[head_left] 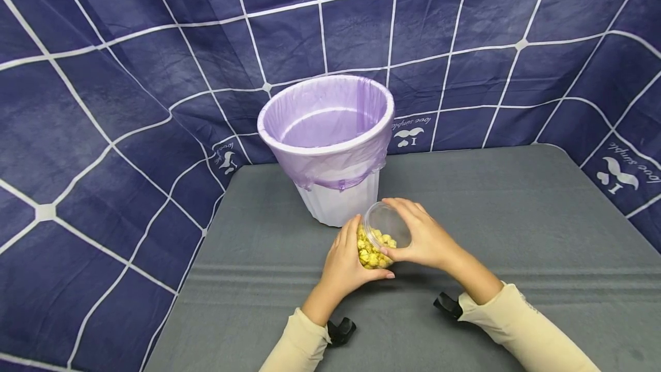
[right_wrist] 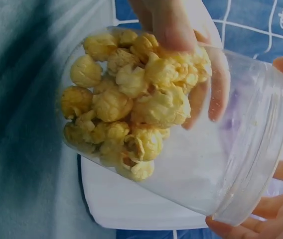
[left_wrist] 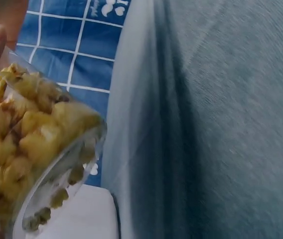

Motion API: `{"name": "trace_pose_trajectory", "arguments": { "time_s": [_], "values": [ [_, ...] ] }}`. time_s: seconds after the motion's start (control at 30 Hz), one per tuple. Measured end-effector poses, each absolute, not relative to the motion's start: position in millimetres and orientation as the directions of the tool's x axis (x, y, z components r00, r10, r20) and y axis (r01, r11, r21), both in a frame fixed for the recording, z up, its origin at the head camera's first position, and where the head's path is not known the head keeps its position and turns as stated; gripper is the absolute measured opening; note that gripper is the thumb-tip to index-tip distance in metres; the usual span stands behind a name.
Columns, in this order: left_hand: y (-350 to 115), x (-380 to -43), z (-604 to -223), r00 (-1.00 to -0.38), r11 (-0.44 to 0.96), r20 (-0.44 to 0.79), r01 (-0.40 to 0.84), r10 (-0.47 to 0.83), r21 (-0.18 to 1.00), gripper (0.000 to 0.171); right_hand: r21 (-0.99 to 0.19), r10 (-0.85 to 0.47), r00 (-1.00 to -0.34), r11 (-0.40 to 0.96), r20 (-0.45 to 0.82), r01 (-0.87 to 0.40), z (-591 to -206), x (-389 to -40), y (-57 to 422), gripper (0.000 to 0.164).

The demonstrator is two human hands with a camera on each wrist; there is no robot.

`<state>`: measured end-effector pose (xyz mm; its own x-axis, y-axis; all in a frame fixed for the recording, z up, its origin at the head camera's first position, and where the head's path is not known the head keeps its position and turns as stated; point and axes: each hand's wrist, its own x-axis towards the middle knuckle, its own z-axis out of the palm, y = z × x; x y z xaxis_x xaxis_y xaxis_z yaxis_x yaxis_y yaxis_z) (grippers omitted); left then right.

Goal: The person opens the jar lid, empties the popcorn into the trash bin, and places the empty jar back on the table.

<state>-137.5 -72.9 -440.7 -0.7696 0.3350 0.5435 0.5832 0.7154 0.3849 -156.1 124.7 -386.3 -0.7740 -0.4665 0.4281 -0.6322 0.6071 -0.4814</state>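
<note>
A clear plastic jar (right_wrist: 196,169) of yellow popcorn (head_left: 373,252) is held tilted between both hands, over the grey surface just in front of the bin. The left hand (head_left: 342,262) grips the jar around its popcorn-filled lower part, thumb toward the person. Fingers of the right hand (head_left: 431,240) curl round the jar's rim end. In the right wrist view the popcorn (right_wrist: 126,104) is gathered toward the base, and the rim end shows bare clear wall. The jar's base (left_wrist: 64,184) faces the left wrist camera.
Behind the hands stands a white bin (head_left: 338,202) lined with a purple bag (head_left: 335,168). A grey cloth-covered table (head_left: 490,211) extends under and around it. Blue curtain (head_left: 454,33) with white grid lines hangs behind and at both sides.
</note>
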Motion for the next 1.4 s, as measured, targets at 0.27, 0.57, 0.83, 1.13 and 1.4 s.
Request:
{"name": "trace_pose_trajectory", "arguments": {
  "time_s": [0.27,0.57,0.83,1.13,1.4],
  "values": [
    [-76.6,-140.1,-433.9,-0.689,0.713,0.645,0.630,0.330,0.308,0.106,-0.485,-0.475,-0.760,0.585,0.445,-0.650,-389.2,-149.0,124.1,0.093],
    [-83.6,-140.4,-428.7,-0.623,0.723,0.665,0.668,0.413,0.176,0.100,-0.432,-0.561,-0.693,0.542,0.452,-0.721,-394.2,-150.9,126.3,0.100],
    [-86.0,-139.1,-424.4,-0.620,0.718,0.642,0.679,0.450,0.152,0.098,-0.367,-0.602,-0.638,0.523,0.480,-0.769,-392.4,-148.6,126.4,0.101],
    [-89.2,-138.9,-424.8,-0.610,0.705,0.634,0.696,0.476,0.140,0.096,-0.326,-0.702,-0.574,0.473,0.421,-0.819,-388.5,-144.8,129.5,0.103],
    [-88.6,-141.3,-421.5,-0.612,0.723,0.651,0.677,0.449,0.137,0.096,-0.507,-0.448,-0.852,0.686,0.269,-0.521,-375.9,-131.9,122.1,0.099]
  ]
}}
